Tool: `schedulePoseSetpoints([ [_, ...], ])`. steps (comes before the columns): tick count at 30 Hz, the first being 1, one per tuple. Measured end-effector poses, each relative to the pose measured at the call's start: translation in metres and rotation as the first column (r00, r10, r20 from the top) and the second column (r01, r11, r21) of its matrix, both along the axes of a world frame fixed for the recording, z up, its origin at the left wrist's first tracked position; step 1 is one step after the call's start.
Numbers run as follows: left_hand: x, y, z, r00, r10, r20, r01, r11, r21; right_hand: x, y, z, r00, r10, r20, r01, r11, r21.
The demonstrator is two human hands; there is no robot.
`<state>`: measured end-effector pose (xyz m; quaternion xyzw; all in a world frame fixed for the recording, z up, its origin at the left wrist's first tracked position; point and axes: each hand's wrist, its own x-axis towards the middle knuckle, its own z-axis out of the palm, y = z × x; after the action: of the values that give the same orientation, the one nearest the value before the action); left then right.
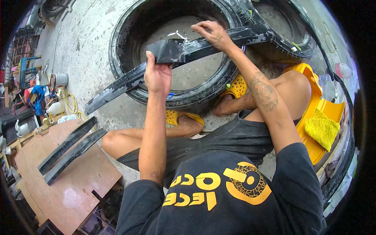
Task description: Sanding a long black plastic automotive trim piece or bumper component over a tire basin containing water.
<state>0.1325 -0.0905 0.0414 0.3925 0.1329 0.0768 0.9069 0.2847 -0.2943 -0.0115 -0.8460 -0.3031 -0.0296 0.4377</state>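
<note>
Strip (200, 51) across the tire (196, 96), board (84, 180) at left, cloth (323, 129) at right.

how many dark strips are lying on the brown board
2. They lie side by side, slanting across the brown board: the left strip and the right strip. Neither looks hidden.

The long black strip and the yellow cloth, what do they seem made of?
Long black strip: probably plastic, possibly painted metal; worn, dull sheen with pale scuffed patches. Yellow cloth: likely terry or microfibre fabric, matte, judging by its fuzzy surface.
</note>
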Motion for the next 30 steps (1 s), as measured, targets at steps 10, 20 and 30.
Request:
schedulePoseSetpoints([
  [10, -0.022, 0.034, 0.024, 0.999, 0.010, 0.040, -0.035, 0.711, 0.702, -0.015, 0.003, 0.100, 0.881, 0.445, -0.164, -0.449, 0.893, 0.008],
  [20, 0.002, 0.002, 0.041, 0.998, -0.060, -0.037, 0.065, 0.565, 0.823, -0.035, 0.027, 0.123, 0.900, 0.366, 0.235, -0.401, 0.908, 0.122],
  [30, 0.010, 0.028, 0.034, 0.972, -0.195, -0.131, 0.169, 0.192, 0.967, -0.011, 0.011, 0.070, 0.922, 0.307, 0.237, -0.307, 0.951, -0.037],
])
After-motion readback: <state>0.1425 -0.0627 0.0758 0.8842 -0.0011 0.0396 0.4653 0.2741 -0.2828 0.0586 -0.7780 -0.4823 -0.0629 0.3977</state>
